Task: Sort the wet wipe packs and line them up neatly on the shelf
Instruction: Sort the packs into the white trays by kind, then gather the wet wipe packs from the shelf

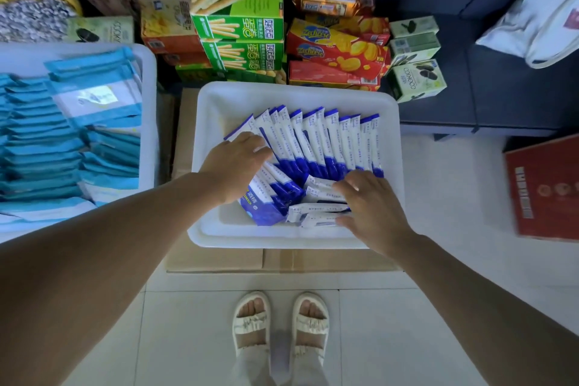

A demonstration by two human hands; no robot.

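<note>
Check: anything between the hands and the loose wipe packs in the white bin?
Nothing visible. The left hand rests on the left end of the standing row of packs; the right hand touches the loose packs lying flat at the white bin's front.

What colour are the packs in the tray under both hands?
White with dark blue ends, seen in the head view: the wet wipe packs in the white tray.
</note>
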